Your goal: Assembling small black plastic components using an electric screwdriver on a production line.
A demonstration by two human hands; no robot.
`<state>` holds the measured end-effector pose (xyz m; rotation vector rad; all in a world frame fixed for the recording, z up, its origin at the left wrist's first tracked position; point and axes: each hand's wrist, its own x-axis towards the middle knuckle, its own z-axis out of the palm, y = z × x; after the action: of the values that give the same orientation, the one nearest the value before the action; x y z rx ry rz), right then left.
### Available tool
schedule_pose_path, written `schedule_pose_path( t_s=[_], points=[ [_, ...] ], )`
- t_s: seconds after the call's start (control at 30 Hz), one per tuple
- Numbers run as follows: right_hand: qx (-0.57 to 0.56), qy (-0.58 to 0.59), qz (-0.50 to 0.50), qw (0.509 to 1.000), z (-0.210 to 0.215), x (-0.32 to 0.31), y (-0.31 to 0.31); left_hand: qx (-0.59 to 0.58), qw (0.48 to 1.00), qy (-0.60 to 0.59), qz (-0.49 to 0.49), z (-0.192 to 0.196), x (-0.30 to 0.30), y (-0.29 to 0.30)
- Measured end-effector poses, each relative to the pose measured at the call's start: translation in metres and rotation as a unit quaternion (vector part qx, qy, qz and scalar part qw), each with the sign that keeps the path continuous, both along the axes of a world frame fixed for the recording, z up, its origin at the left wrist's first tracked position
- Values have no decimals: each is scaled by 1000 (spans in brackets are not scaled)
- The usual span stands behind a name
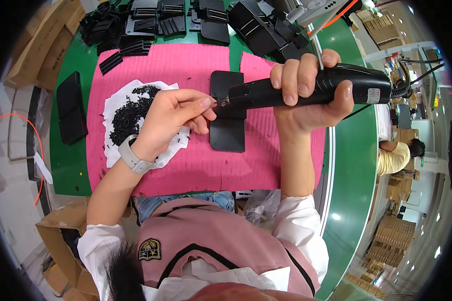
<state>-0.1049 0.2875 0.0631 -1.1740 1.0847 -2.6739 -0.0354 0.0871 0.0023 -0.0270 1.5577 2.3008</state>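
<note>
Right hand (306,85) clenched around black electric screwdriver (311,88), tool held nearly level, tip pointing to the person's left, coiled cable leaving the rear end at the right. Left hand (173,118) pinching a small screw (219,102) between thumb and forefinger, directly at the screwdriver tip; remaining fingers curled loosely. White wristband (133,158) on the left wrist. Both hands positioned above flat black plastic part (227,133), lying on pink ribbed mat (196,165) near its centre; contact between tip and part not discernible. Heap of small black screws (128,113) on white sheet (113,103), resting on the mat's left portion, just beside the left hand. Mat spread over green bench (68,165). Second black rectangular part (71,108) on the bench, left of the mat and apart from it. Stack of further black plastic parts (176,22) along the far bench edge, beyond the mat. Cardboard boxes (45,45) at upper left, beside the bench. Another person in a yellow top (394,155) at the right, well apart from the work area.
</note>
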Motion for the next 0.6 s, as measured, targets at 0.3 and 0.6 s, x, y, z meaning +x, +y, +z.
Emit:
schedule_pose_path(
  t_s=[0.3,0.6],
  points=[
    [-31,-5,36,999,-1,1,0,55,997,51,-5,-11,1,1],
    [-27,16,29,999,2,10,0,82,996,8,-20,-12,2,2]
  ],
)
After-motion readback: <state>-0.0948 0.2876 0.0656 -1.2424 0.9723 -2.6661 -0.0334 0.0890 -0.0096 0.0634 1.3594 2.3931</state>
